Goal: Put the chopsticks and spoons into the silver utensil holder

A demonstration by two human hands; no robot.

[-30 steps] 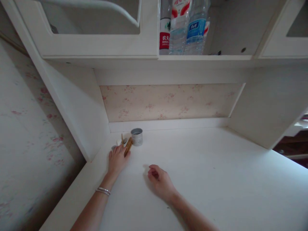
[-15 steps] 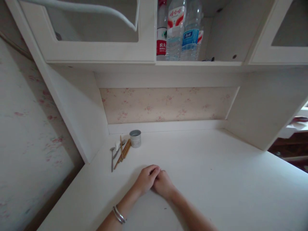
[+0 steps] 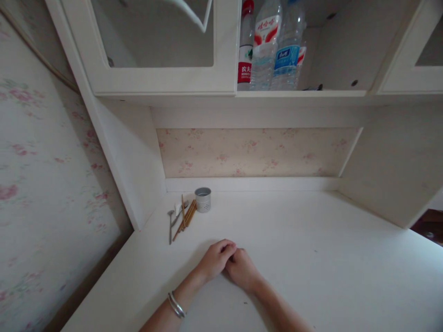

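Chopsticks [image 3: 188, 216] lie loose at back left, just beside the metal cup [image 3: 203, 203] and spoons [image 3: 170, 228], untouched now: left hand [image 3: 216, 259] has come off them and curls against the folded right hand [image 3: 243, 269], nothing visible in either.

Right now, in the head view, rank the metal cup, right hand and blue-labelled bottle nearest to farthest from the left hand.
1. Right hand: touching, on the right.
2. Metal cup: farther back on desk.
3. Blue-labelled bottle: up in cabinet.

White desktop [image 3: 294, 263]: upright grey cup [image 3: 203, 202], brown chopsticks [image 3: 188, 217], metal spoons [image 3: 170, 229].
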